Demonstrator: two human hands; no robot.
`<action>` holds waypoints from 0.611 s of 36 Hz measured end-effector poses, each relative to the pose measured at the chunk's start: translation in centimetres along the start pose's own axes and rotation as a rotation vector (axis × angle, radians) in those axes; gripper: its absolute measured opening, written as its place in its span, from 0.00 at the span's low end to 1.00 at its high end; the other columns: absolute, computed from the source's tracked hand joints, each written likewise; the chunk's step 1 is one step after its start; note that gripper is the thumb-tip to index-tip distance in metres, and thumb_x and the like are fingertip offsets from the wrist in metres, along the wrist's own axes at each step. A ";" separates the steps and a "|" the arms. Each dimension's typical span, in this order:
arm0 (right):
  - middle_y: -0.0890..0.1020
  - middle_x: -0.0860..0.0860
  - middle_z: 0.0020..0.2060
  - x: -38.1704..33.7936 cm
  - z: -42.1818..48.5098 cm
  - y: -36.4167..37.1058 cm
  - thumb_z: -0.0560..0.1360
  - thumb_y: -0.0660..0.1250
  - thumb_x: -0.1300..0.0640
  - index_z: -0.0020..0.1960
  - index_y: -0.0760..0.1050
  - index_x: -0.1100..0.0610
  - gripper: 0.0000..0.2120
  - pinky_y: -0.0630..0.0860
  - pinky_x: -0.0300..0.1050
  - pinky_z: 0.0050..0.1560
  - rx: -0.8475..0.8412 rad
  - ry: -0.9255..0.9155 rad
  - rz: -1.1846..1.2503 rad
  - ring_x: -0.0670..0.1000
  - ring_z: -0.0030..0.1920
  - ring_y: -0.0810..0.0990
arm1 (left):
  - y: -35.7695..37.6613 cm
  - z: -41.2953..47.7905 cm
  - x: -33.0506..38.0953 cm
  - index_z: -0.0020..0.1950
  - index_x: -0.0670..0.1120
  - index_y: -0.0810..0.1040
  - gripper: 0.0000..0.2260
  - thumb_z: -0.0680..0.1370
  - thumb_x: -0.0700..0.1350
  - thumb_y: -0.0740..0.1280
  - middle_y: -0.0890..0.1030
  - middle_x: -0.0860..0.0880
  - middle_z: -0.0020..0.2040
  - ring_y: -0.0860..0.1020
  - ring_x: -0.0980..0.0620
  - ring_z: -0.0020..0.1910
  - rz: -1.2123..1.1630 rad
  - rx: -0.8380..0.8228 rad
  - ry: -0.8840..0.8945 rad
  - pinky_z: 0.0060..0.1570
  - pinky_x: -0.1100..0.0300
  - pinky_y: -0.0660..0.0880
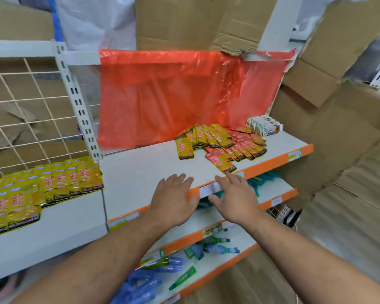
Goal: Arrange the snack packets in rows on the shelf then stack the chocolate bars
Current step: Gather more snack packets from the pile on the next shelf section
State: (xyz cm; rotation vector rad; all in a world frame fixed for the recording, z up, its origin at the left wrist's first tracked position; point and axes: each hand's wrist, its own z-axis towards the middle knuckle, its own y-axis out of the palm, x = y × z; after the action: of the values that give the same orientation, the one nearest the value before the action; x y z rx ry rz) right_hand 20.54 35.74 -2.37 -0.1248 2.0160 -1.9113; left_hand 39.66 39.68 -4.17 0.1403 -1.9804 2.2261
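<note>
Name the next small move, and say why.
Probably the right hand should reach and pinch the nearest red packet. That hand and the left hand are open, holding nothing; the right index fingertip is at that packet's corner, and the packets behind lie fanned, not in rows.

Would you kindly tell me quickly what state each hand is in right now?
Left hand: open, fingers straight, holding nothing.
Right hand: open, fingers spread, holding nothing.

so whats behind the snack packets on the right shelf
An orange-red plastic sheet hangs behind the snack packets, with the chocolate bars at their right. The sheet covers whatever is beyond it.
</note>
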 end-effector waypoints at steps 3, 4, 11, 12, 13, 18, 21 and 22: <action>0.54 0.50 0.80 2.3 0.5 -0.6 0.79 0.59 0.35 0.80 0.56 0.45 0.33 0.57 0.57 0.76 0.003 0.015 0.009 0.57 0.79 0.51 | 0.3 1.6 1.9 0.77 0.52 0.64 0.28 0.79 0.61 0.52 0.64 0.49 0.77 0.62 0.47 0.75 0.012 -0.003 0.013 0.72 0.50 0.59; 0.54 0.50 0.80 3.0 0.8 -0.7 0.79 0.59 0.35 0.80 0.56 0.45 0.33 0.57 0.57 0.76 0.008 0.019 0.010 0.57 0.79 0.52 | 0.4 2.1 2.4 0.77 0.52 0.64 0.29 0.78 0.61 0.50 0.64 0.49 0.77 0.62 0.47 0.75 0.015 -0.006 0.016 0.72 0.51 0.60; 0.56 0.51 0.80 6.3 3.3 -0.9 0.79 0.59 0.36 0.80 0.56 0.46 0.33 0.58 0.56 0.76 0.013 0.052 0.051 0.56 0.78 0.53 | 1.5 6.3 4.4 0.78 0.52 0.62 0.28 0.80 0.61 0.53 0.63 0.49 0.78 0.61 0.47 0.75 0.010 -0.022 0.060 0.73 0.51 0.58; 0.56 0.50 0.80 6.6 3.6 -0.9 0.79 0.59 0.37 0.80 0.56 0.46 0.33 0.58 0.55 0.76 0.015 0.056 0.053 0.56 0.78 0.53 | 1.6 7.0 4.5 0.78 0.52 0.62 0.28 0.80 0.61 0.54 0.63 0.49 0.78 0.61 0.47 0.75 0.011 -0.026 0.065 0.73 0.51 0.57; 0.56 0.50 0.80 7.0 4.1 -0.9 0.79 0.59 0.37 0.80 0.56 0.46 0.33 0.58 0.55 0.76 0.017 0.057 0.052 0.56 0.78 0.53 | 1.9 7.7 4.7 0.78 0.52 0.61 0.28 0.80 0.61 0.53 0.63 0.49 0.78 0.60 0.47 0.76 0.013 -0.030 0.069 0.73 0.51 0.57; 0.59 0.51 0.79 8.8 7.4 -1.0 0.79 0.60 0.37 0.79 0.58 0.45 0.32 0.60 0.55 0.75 0.021 0.063 0.028 0.56 0.77 0.55 | 3.1 12.2 5.0 0.78 0.52 0.62 0.30 0.79 0.63 0.51 0.64 0.49 0.78 0.60 0.46 0.76 -0.002 -0.035 0.072 0.74 0.50 0.57; 0.61 0.52 0.78 9.7 10.2 -1.0 0.78 0.61 0.37 0.78 0.61 0.46 0.32 0.60 0.56 0.75 0.023 0.070 0.021 0.56 0.77 0.57 | 3.9 15.2 4.8 0.77 0.52 0.64 0.33 0.76 0.64 0.47 0.67 0.49 0.76 0.64 0.46 0.74 0.014 -0.008 0.083 0.72 0.47 0.61; 0.61 0.52 0.78 9.9 11.2 -1.1 0.78 0.61 0.37 0.78 0.61 0.46 0.31 0.60 0.56 0.75 0.028 0.071 0.020 0.56 0.77 0.57 | 4.1 16.3 4.7 0.77 0.52 0.65 0.33 0.75 0.65 0.46 0.68 0.49 0.75 0.65 0.46 0.73 0.014 0.008 0.087 0.71 0.46 0.62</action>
State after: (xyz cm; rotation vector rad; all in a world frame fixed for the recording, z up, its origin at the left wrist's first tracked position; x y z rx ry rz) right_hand 14.67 22.03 -3.50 -0.0299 2.0268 -1.9563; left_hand 33.74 23.32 -5.36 0.0299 -1.9341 2.2092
